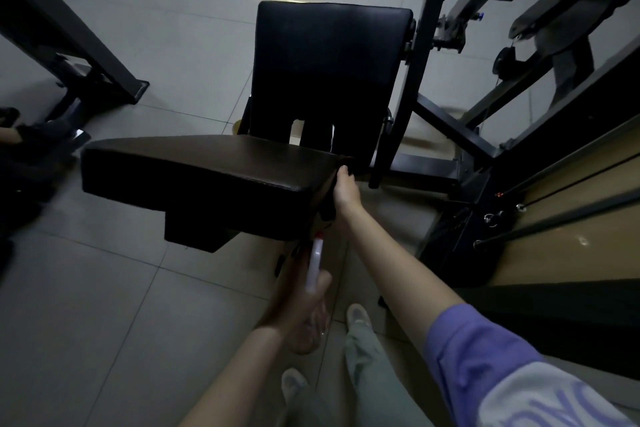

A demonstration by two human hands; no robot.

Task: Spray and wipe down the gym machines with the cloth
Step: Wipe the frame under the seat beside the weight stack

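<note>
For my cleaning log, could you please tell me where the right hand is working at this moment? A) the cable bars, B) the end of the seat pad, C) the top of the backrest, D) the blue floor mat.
B: the right hand grips what looks like a dark cloth against the end of the seat pad.

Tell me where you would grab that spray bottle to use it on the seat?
Round the body below the white spray head, from behind, as the left hand holds it. The spray bottle points its red-tipped nozzle toward the seat pad, so a rear grip probably leaves the nozzle clear and a finger by the trigger.
</note>
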